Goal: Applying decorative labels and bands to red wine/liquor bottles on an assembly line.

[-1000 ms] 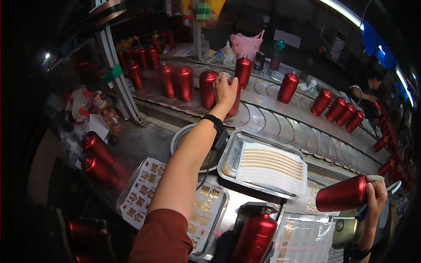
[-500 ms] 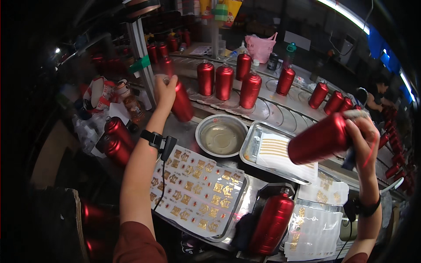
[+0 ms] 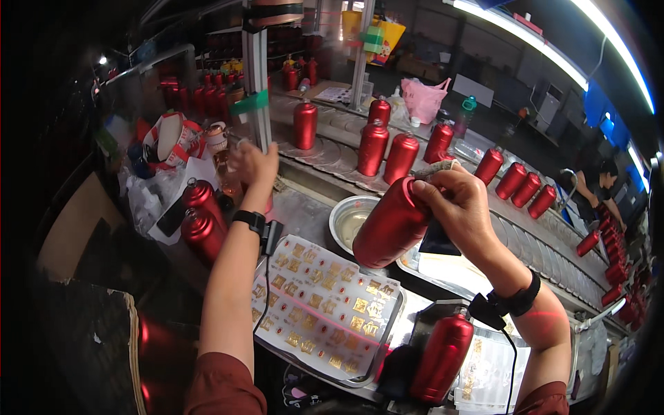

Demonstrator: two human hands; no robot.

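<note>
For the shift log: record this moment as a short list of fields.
Setting: conveyor line carrying upright red bottles
Left hand: raised at the bench's far edge, over a red bottle mostly hidden behind it; grip unclear
Right hand: fingers wrapped around a tilted red bottle, a cloth against it
Bench: metal bowl, sheet of gold stickers, two red bottles at left
Background: another person beside the line

A dim workshop lit by long ceiling strip lights [image 3: 526, 41], with a metal post [image 3: 257, 83] and blue wall [image 3: 602, 117].
</note>
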